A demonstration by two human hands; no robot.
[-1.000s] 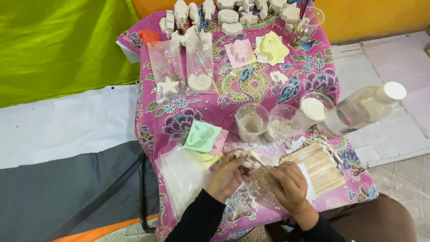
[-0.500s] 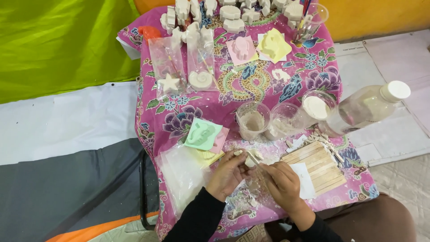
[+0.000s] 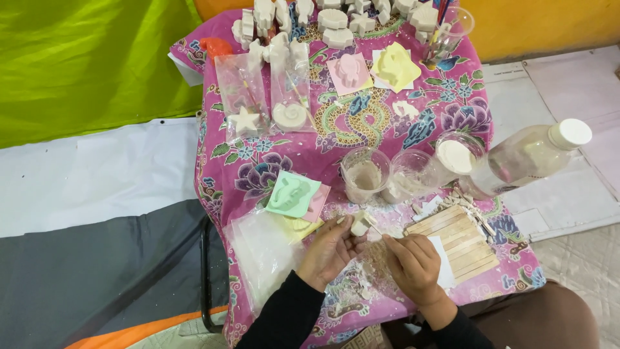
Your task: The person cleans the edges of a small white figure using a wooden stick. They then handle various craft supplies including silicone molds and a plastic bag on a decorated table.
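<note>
My left hand (image 3: pixel 328 251) pinches a small white plaster piece (image 3: pixel 359 224) above the table's near edge. My right hand (image 3: pixel 413 265) is closed on a thin stick whose tip (image 3: pixel 374 226) touches that piece. White dust and crumbs (image 3: pixel 374 255) lie on the pink flowered cloth (image 3: pixel 310 148) beneath both hands. A green mould (image 3: pixel 292 193) lies just left of my left hand, on top of a pink one. A row of flat wooden sticks (image 3: pixel 455 236) lies right of my right hand.
Three clear plastic cups (image 3: pixel 365 174) stand mid-table, next to a tilted white-capped bottle (image 3: pixel 529 155). Bagged star and shell casts (image 3: pixel 268 116), pink and yellow moulds (image 3: pixel 371 68) and several white plaster figures (image 3: pixel 336 19) fill the far half. An empty plastic bag (image 3: pixel 265 258) lies at front left.
Both hands stay over the same spot, shifting slightly as the stick works at the plaster piece. The view has dipped a little.
</note>
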